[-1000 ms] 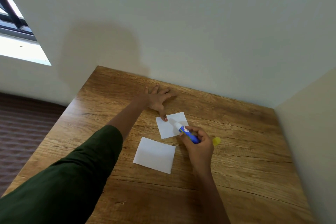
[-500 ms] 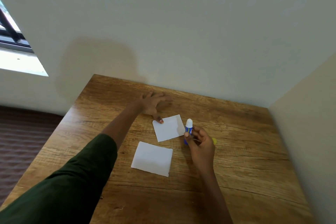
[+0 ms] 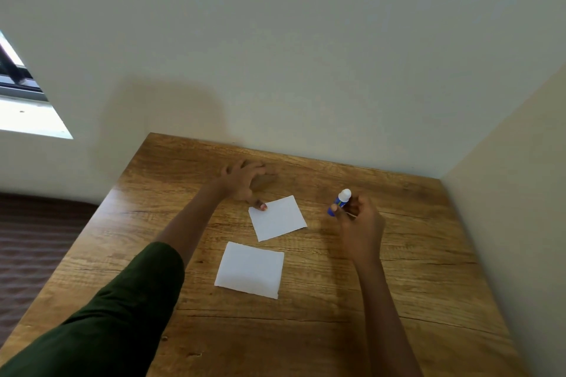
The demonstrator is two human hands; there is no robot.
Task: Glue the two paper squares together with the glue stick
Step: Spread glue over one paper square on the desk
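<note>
we see the left hand point(image 3: 242, 184) with fingers spread, its thumb pressing a corner of the far paper square point(image 3: 280, 219). the right hand point(image 3: 360, 223) grips the glue stick point(image 3: 340, 201), white tip up, right of that square. the near paper square point(image 3: 249, 269) lies apart on the wooden table point(image 3: 398, 315).

front: bare desk point(image 3: 306, 340) wood | back wall point(image 3: 306, 70), side wall point(image 3: 514, 208): hem desk | centre: papers point(image 3: 277, 217), left arm point(image 3: 183, 229) across

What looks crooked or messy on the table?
Nothing is spilled. The far paper sits turned, not square with the near paper; the left hand presses its corner. The right hand holds the glue stick off the paper.
</note>
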